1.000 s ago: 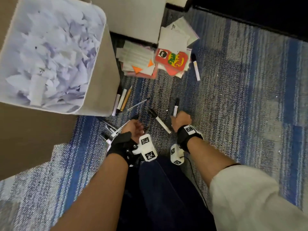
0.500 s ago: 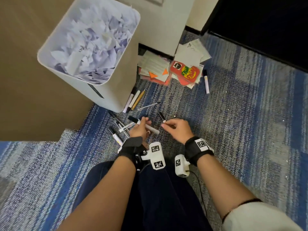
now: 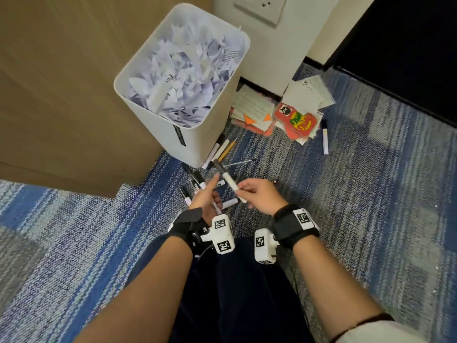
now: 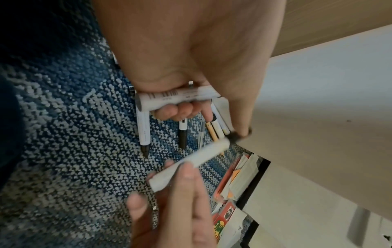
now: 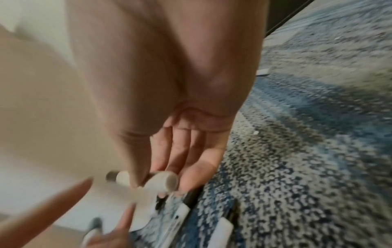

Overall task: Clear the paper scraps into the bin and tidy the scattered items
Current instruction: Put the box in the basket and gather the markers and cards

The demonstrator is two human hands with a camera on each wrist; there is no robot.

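The bin stands against the wall with the paper scraps heaped to its rim, so by my judgement the scrap-clearing step is complete and the step in hand is collecting the scattered markers. The right hand pinches one white marker near its tail end between thumb and fingertips, holding it off the carpet with its dark cap pointing toward the bin. The left hand has its lower fingers curled around a held marker, possibly more than one, while its index finger is extended toward the marker coming in from the right; the two hands are near each other but not touching. More loose markers lie on the carpet just beyond the left hand, a further cluster of pens rests against the foot of the bin, and one stray marker lies well apart to the right, beside a pile of cards and papers. The next move probably calls for laying the right-hand marker parallel to the one in the left palm, then closing the left fingers over both so neither slips out. The right hand would then be free to fetch the remaining pens.
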